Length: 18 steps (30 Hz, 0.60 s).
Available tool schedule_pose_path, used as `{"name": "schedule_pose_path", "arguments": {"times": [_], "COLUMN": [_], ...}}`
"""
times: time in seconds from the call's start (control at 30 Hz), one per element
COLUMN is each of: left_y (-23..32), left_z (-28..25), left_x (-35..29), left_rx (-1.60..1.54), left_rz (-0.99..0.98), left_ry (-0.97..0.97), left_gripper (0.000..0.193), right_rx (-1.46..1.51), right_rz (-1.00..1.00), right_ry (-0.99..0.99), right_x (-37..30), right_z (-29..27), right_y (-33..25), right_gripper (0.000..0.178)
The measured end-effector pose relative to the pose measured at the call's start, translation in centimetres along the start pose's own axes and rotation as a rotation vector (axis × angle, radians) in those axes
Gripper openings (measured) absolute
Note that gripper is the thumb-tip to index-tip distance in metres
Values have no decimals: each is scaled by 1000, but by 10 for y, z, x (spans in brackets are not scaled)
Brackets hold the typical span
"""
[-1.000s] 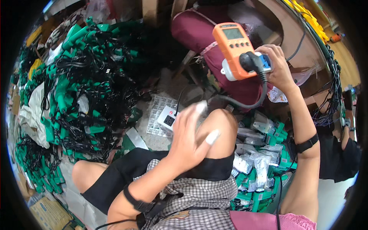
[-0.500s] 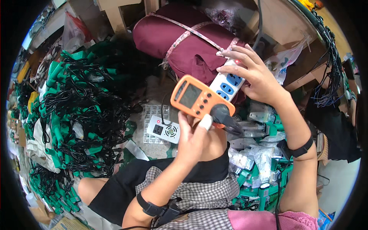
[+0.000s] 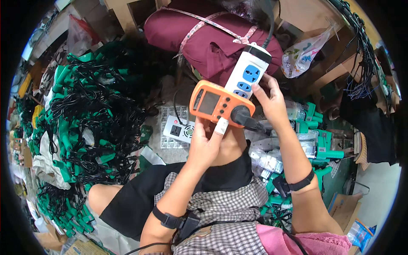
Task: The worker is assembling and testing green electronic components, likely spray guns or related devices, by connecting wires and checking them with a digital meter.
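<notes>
Left grip (image 3: pixel 205 142) is closed on the lower edge of the orange meter (image 3: pixel 211 101), above the knee (image 3: pixel 231 148); the right grip (image 3: pixel 274 102), loosely bent, meets the side of the white power strip (image 3: pixel 238 75), firmness unclear. Even support spares the black plug (image 3: pixel 242 115) strain; smooth, boxy plastic contrasts with the creased maroon bundle (image 3: pixel 208 51).

Meter (image 3: pixel 209 103) before us, power strip (image 3: pixel 239 71) behind it, bundle (image 3: pixel 182 29) beyond, cord heap (image 3: pixel 97 121) on our left, bagged tools (image 3: pixel 316 142) on our right, box (image 3: pixel 181 128) on a sheet (image 3: pixel 173 143) between heap and meter.
</notes>
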<state>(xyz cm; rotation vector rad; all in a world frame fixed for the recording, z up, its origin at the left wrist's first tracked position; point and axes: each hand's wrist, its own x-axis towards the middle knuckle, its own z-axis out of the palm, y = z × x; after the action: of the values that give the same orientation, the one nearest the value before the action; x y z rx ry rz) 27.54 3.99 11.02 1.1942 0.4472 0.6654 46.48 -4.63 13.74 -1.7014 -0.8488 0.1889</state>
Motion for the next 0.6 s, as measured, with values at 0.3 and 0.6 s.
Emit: {"name": "schedule_pose_path", "arguments": {"times": [0.3,0.6], "left_y": [23,17], "left_z": [-34,-29], "left_x": [-34,-55], "left_rx": [1227,916], "left_rz": [314,433], "left_ry": [-178,-192], "left_gripper": [22,22], "right_rx": [237,113], "right_rz": [225,178], "right_ry": [55,-1], "right_x": [0,10], "right_z": [11,-1], "right_y": [-20,-39], "right_gripper": [56,51]}}
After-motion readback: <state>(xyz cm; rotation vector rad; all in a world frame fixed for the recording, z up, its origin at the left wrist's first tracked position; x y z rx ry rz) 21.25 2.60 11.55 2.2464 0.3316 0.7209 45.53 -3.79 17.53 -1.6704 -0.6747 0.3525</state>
